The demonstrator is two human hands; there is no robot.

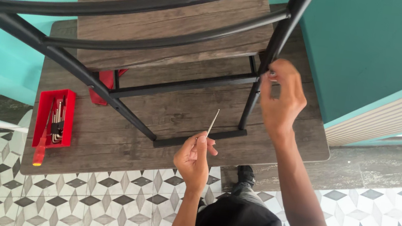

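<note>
Over a wooden table (119,138) by teal walls (378,43), left hand (194,160) fingers pinch a hex key (212,122); right hand (281,95) fingers grip the black frame (266,59).

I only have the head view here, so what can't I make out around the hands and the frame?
- What the right hand pinches at the black frame post: hidden by its fingertips.
- Thin metal tool in the left hand: lower end hidden in the fist.
- Tools in the red tray: too small.
- Frame top: cut off by the edge.
</note>
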